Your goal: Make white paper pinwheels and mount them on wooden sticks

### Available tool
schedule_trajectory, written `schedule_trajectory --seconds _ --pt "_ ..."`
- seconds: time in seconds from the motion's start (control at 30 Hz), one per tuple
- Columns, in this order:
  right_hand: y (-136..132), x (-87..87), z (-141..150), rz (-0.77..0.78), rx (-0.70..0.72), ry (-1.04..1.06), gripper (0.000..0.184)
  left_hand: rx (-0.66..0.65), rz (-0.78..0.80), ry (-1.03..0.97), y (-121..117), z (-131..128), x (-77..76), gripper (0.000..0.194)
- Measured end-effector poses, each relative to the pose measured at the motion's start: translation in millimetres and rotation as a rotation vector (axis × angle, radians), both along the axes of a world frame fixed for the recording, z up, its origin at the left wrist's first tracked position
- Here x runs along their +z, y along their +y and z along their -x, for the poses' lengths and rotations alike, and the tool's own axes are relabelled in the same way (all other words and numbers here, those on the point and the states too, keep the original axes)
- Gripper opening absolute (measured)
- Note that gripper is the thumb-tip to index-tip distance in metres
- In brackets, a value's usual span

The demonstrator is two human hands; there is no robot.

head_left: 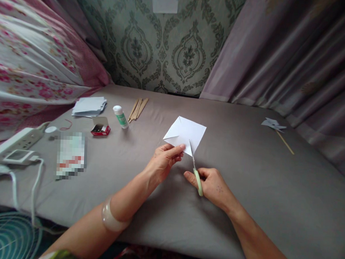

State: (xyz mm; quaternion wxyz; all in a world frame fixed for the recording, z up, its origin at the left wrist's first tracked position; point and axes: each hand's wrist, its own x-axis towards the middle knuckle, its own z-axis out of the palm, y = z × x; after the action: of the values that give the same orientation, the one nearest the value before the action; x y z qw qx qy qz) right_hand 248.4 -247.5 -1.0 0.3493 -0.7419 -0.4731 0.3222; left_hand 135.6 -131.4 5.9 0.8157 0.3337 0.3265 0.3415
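My left hand (166,159) pinches the near edge of a white square sheet of paper (186,130), thumb on top and fingers beneath. Slits run inward from several of the sheet's corners. In my right hand (212,185) is a pair of scissors (198,180) with pale green handles, the fingers closed round the grips. Their blades meet the paper at its near corner, where a slit runs up into the sheet. Most of the blade length is hidden or too thin to make out.
On the grey cloth (234,154) at left are a paper stack (89,106), a glue stick (121,117), wooden sticks (138,108), a small red box (100,127), a blurred packet (71,154) and a power strip (19,143) with cables. A paper pinwheel (273,124) on a stick lies far right.
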Motion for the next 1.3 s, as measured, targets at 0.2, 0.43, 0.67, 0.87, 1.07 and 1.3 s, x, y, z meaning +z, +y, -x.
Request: schedule_trajectory --seconds 0.2,0.43,0.67,0.87,1.07,1.3 --pt "0.0 0.0 -0.1 0.017 -0.001 0.009 0.055 -0.017 -0.012 0.004 -1.0 -0.6 -0.6 0.036" --pt "0.9 1.8 1.6 -0.041 -0.010 -0.040 0.053 -0.011 -0.015 0.003 -1.1 -0.5 -0.7 0.037" --pt "0.3 -0.3 1.3 0.005 -0.030 -0.063 0.052 -0.003 -0.012 0.002 0.4 -1.2 -2.4 0.035" --pt "0.2 0.9 1.7 0.044 -0.015 -0.060 0.050 -0.002 -0.019 -0.004 0.3 -0.9 -3.6 0.033" --pt "-4.3 0.4 -1.1 0.150 0.176 0.000 0.043 0.055 -0.045 -0.002 6.1 2.0 0.4 0.034" --pt "-4.0 0.2 -6.0 -0.016 0.074 0.016 0.030 0.124 -0.038 -0.023 15.4 6.5 4.0 0.030"
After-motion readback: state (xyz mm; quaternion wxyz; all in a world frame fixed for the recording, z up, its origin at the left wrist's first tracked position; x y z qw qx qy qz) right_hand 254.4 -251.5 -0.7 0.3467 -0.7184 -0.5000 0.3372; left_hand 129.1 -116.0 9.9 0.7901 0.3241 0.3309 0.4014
